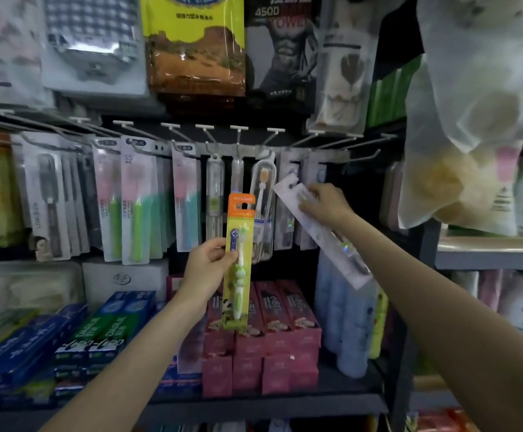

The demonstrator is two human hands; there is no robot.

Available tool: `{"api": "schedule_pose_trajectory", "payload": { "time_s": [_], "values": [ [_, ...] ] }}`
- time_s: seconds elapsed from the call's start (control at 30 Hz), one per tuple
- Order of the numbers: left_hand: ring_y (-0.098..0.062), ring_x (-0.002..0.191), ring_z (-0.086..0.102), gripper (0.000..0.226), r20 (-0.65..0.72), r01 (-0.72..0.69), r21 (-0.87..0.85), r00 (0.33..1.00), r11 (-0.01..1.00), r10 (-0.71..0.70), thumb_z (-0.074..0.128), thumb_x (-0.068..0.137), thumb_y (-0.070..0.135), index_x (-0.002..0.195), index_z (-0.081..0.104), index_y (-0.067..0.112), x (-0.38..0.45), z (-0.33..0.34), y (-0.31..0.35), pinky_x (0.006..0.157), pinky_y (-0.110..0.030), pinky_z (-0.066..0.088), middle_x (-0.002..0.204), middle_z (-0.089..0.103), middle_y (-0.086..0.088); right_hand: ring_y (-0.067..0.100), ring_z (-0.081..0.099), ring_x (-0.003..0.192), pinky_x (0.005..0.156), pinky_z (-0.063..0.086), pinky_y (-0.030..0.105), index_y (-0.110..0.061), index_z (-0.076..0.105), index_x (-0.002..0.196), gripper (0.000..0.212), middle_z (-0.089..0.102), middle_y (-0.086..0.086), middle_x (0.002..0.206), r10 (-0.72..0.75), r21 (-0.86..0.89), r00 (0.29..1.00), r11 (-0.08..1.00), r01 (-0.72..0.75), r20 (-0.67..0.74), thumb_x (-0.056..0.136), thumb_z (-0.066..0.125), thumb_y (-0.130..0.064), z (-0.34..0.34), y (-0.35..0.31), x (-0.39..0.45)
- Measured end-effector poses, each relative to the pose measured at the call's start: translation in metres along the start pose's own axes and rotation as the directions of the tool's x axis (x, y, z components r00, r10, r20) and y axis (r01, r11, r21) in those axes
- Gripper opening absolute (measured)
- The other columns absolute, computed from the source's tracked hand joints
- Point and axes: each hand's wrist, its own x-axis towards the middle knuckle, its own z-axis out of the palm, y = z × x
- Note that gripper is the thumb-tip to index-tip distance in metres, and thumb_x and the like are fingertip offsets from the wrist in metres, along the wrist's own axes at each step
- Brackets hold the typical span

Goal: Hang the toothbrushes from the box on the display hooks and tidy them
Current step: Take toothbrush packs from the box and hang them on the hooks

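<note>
Long pale-lilac carded toothbrush pack [319, 229]: lying tilted, hang-hole end up-left and just below the row of metal display hooks [285, 148], tail running down-right. The right hand [325, 204] is pinching it near that upper end. Orange-and-yellow blister pack with a green child's toothbrush [240, 260]: standing upright, the left hand [210, 263] gripping its left edge mid-length, lower and further from the hooks.

Toothbrush pack [238, 263] in each hand [205, 269].
</note>
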Motion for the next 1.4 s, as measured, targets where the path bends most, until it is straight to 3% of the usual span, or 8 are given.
{"api": "schedule_pose_trajectory", "payload": {
  "time_s": [0.13,0.23,0.5,0.73,0.97,1.17,1.3,1.4],
  "values": [
    [0.018,0.052,0.053,0.026,-0.026,0.009,0.035,1.000,0.999,-0.008,0.055,0.089,0.002,0.075,0.052,0.024,0.000,0.002,-0.004,0.049,0.002,0.037,0.073,0.055,0.013,0.030,0.057,0.091,0.067,0.038,0.028,-0.004,0.058,0.105,0.021,0.060,0.016,0.096,-0.050,-0.042,0.992,0.998,0.045,-0.119,0.090,0.051,-0.016,0.004,0.004,0.028],
    [0.005,0.066,0.058,0.023,-0.051,0.027,0.067,0.998,0.997,-0.023,0.056,0.089,0.004,0.079,0.057,0.024,0.000,-0.003,-0.009,0.051,-0.001,0.040,0.078,0.062,0.008,0.034,0.058,0.102,0.073,0.044,0.030,-0.003,0.057,0.118,0.030,0.061,0.019,0.111,-0.057,-0.018,0.983,0.998,0.054,-0.176,0.091,0.053,-0.017,0.005,0.008,0.037],
    [-0.013,0.077,0.062,0.010,-0.081,0.067,0.117,0.995,0.991,-0.057,0.057,0.088,0.004,0.094,0.063,0.011,0.004,-0.008,-0.015,0.063,-0.016,0.045,0.085,0.068,-0.003,0.034,0.058,0.098,0.067,0.036,0.028,0.002,0.056,0.102,0.025,0.059,0.022,0.100,0.047,0.214,0.977,0.977,0.000,-0.210,0.092,0.057,-0.021,0.029,-0.005,0.045],
    [-0.015,0.084,0.064,0.011,-0.058,0.044,0.192,0.998,0.980,-0.034,0.057,0.088,0.004,0.093,0.064,0.011,0.003,-0.021,-0.019,0.066,-0.012,0.046,0.089,0.069,-0.005,0.034,0.054,0.112,0.084,0.043,0.034,0.000,0.050,0.121,0.032,0.055,0.021,0.121,0.050,0.022,0.941,0.999,-0.045,-0.333,0.094,0.051,-0.018,0.027,-0.002,0.053],
    [-0.014,0.081,0.064,0.013,-0.071,0.100,0.153,0.993,0.983,-0.090,0.056,0.088,0.002,0.095,0.064,0.009,0.000,-0.022,-0.029,0.066,-0.016,0.047,0.087,0.069,-0.005,0.034,0.050,0.115,0.086,0.042,0.032,-0.001,0.042,0.127,0.038,0.045,0.020,0.132,0.087,0.111,0.973,0.992,-0.064,-0.214,0.094,0.052,-0.017,0.031,0.002,0.035],
    [-0.017,0.081,0.063,0.012,-0.162,0.126,0.050,0.980,0.991,-0.116,0.054,0.090,0.004,0.092,0.063,0.012,0.008,-0.032,-0.040,0.070,-0.024,0.047,0.088,0.068,-0.004,0.022,0.052,0.097,0.086,0.046,0.031,-0.001,0.049,0.116,0.026,0.044,0.012,0.119,-0.129,0.205,0.900,0.951,0.231,-0.417,0.090,0.049,0.000,0.051,-0.010,-0.036],
    [-0.027,0.088,0.062,0.015,-0.233,0.188,-0.081,0.951,0.979,-0.202,0.055,0.090,0.005,0.085,0.061,0.018,0.009,-0.060,-0.052,0.075,-0.037,0.048,0.088,0.065,-0.005,0.012,0.052,0.085,0.065,0.040,0.005,-0.011,0.053,0.106,0.014,0.049,0.002,0.103,-0.251,0.213,0.965,0.942,0.261,-0.073,0.093,0.052,-0.013,0.088,-0.043,-0.060],
    [-0.018,0.081,0.061,0.016,-0.255,0.254,-0.242,0.915,0.936,-0.314,0.053,0.091,0.005,0.084,0.057,0.019,0.005,-0.101,-0.057,0.067,-0.028,0.049,0.087,0.062,-0.002,0.017,0.058,0.093,0.071,0.043,0.009,-0.015,0.054,0.104,0.017,0.056,0.001,0.101,-0.234,0.282,0.928,0.947,0.152,0.289,0.090,0.059,-0.023,0.132,-0.074,-0.066]
  ]
}}
